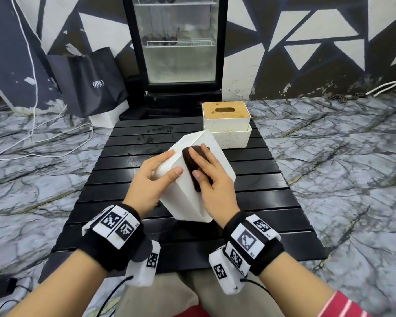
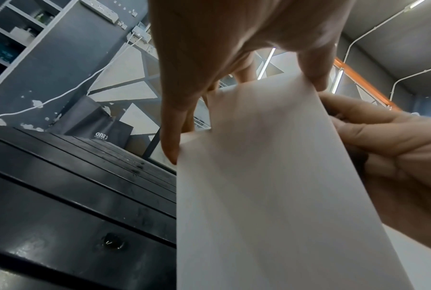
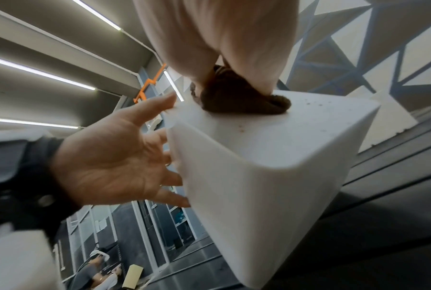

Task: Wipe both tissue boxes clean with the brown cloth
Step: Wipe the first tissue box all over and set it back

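Note:
A white tissue box [image 1: 207, 143] [image 2: 259, 196] [image 3: 259, 176] stands tilted on one end on the black slatted table [image 1: 146, 239]. My left hand [image 1: 173, 163] [image 3: 115, 157] grips its raised left end, thumb on the upward face and fingers around the end. My right hand [image 1: 201, 163] holds the bunched brown cloth [image 1: 189, 161] [image 3: 234, 98] and presses it onto that upward face, which shows small brown specks. A second tissue box [image 1: 224, 121], white with a stained wooden lid, stands untouched at the table's far right.
A white divided holder [image 1: 229, 136] sits against the second box's front. Behind the table stand a glass-door fridge [image 1: 181, 42] and a black bag [image 1: 89, 83]. Cables [image 1: 32, 124] trail over the marble floor on the left.

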`<state>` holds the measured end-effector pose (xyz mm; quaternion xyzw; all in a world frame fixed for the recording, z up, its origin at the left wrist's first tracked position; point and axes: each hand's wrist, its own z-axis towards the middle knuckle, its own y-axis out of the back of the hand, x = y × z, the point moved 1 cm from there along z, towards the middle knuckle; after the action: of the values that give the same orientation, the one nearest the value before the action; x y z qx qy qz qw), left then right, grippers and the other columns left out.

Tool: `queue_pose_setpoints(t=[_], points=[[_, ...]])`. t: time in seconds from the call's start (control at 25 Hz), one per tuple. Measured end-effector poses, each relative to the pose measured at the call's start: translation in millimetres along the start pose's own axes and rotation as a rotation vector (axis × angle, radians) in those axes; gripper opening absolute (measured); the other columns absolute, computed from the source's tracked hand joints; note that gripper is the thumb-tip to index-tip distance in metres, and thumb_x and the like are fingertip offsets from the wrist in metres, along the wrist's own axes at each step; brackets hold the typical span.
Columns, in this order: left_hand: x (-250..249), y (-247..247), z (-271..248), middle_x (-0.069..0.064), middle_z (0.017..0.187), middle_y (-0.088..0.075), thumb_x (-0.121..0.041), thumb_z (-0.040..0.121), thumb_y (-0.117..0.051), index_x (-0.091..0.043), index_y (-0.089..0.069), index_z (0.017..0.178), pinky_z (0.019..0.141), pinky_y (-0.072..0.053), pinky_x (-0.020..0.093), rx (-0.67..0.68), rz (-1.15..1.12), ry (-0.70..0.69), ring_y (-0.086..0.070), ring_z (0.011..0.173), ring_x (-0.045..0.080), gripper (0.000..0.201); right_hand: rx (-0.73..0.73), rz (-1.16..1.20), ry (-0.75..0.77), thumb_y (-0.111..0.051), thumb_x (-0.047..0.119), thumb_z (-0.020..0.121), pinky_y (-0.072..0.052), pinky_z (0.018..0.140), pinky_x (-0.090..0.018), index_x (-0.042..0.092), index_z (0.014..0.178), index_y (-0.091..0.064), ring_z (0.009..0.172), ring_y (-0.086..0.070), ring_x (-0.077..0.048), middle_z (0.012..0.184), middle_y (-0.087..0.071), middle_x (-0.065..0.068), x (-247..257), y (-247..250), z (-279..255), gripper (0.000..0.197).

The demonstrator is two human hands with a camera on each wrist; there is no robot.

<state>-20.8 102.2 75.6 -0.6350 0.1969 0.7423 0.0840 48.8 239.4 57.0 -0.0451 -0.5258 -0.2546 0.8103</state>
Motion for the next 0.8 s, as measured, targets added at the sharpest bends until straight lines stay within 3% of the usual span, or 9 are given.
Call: queue_pose_setpoints(t=[0.12,0.28,0.48,0.56,0.68,0.8], points=[[0.9,0.6,-1.1,-0.010,0.125,-0.054,-0.059,0.053,-0.072,-0.051,-0.063,0.103,0.105,-0.042,0.043,-0.018,-0.024,0.001,-0.053,0.118,0.012,0.051,-0.028,-0.020,-0.022,-0.047,0.004,0.092,-0.014,0.104,-0.001,0.038,0.125,-0.040,0.136,-0.022,-0.003,0.144,-0.029,0.010,-2.5,-0.6,-6.1,0.049],[-0.7,-1.0,-1.3,-0.011,0.123,-0.053,-0.045,0.063,-0.073,-0.047,-0.060,0.106,0.106,-0.040,0.042,-0.017,-0.018,-0.006,-0.051,0.119,0.010,0.045,0.008,-0.022,0.026,-0.045,0.007,0.092,-0.013,0.106,-0.004,0.039,0.126,-0.040,0.131,-0.017,0.014,0.144,-0.027,0.011,2.4,-9.7,-12.7,0.047],[-2.1,0.1,-1.8,-0.006,0.124,-0.055,-0.041,0.064,-0.077,-0.034,-0.059,0.118,0.096,-0.048,0.034,-0.029,-0.059,0.025,-0.055,0.116,0.014,0.057,-0.002,-0.059,-0.010,-0.046,0.002,0.092,-0.014,0.101,0.002,0.033,0.127,-0.043,0.134,-0.027,-0.006,0.145,-0.033,0.004,-1.0,4.3,15.5,0.047],[-1.1,-0.2,-2.1,-0.009,0.123,-0.055,-0.041,0.065,-0.079,-0.034,-0.059,0.118,0.096,-0.048,0.033,-0.031,-0.056,0.019,-0.055,0.116,0.014,0.057,-0.037,-0.071,-0.032,-0.046,0.001,0.092,-0.014,0.101,0.002,0.029,0.128,-0.045,0.134,-0.027,-0.007,0.146,-0.034,0.000,-3.8,5.1,10.2,0.046],[0.0,-1.6,-2.0,-0.015,0.121,-0.052,-0.042,0.064,-0.072,-0.043,-0.059,0.110,0.102,-0.044,0.040,-0.034,-0.024,0.007,-0.052,0.117,0.010,0.048,-0.026,-0.059,-0.028,-0.045,0.003,0.092,-0.014,0.103,0.000,0.035,0.126,-0.042,0.135,-0.025,-0.006,0.146,-0.033,0.001,-0.8,0.8,1.0,0.047],[-1.1,-3.5,-1.7,-0.019,0.119,-0.051,-0.042,0.063,-0.080,-0.043,-0.059,0.109,0.104,-0.042,0.044,-0.025,-0.002,-0.001,-0.050,0.119,0.011,0.051,-0.036,-0.071,0.007,-0.045,0.002,0.092,-0.016,0.104,-0.002,0.029,0.128,-0.046,0.132,-0.028,-0.005,0.145,-0.034,0.002,0.0,5.1,14.9,0.045]])
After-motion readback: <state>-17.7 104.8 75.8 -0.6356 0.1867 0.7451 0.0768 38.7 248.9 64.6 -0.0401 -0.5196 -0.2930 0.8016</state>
